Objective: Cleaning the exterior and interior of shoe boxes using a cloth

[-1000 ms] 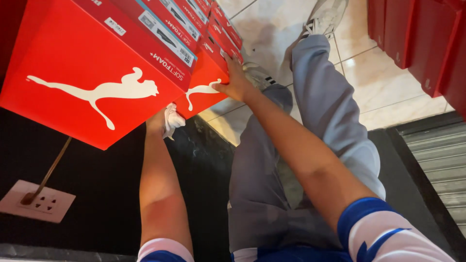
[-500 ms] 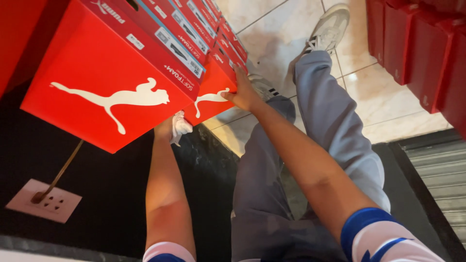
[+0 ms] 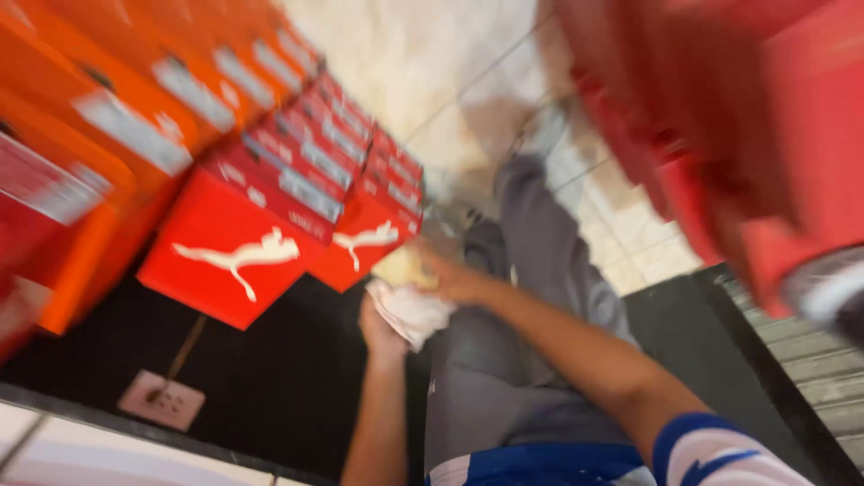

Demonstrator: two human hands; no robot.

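- Head view: the frame was badly smeared by motion, so fine detail was hard to read.
- The left hand [image 3: 382, 326] was closed around a crumpled white cloth [image 3: 412, 310], which bulged out just to the right of its fingers.
- The right hand [image 3: 447, 277] lay just above and to the right of the left one, touching the cloth's upper edge; whether its fingers were curled or flat I could not tell through the blur.
- The cloth looked soft, light and limp, likely to sag or slip if pinched at one corner; a full bunching grip around its middle seemed the safest hold.
- Just up and to the left of both hands stood a red cardboard shoebox with a white animal figure on its end [image 3: 232, 255], and a second red box [image 3: 367, 241] sat beside it, nearer the right hand.
- These boxes looked stiff but light, with sharp corners; taking one by its two short ends would probably suit best.
- Farther left of the hands ran a stack of orange cardboard boxes [image 3: 108, 117].
- Well to the right of the hands hung more blurred red boxes [image 3: 774, 135].
- Below the hands were the person's grey trouser legs [image 3: 531, 270] and pale tiled floor [image 3: 423, 63]; the open room ran as a narrow lane between the two stacks.
- Down and left of the left hand, a pale wall socket plate [image 3: 162, 400] sat on a black panel [image 3: 270, 378].
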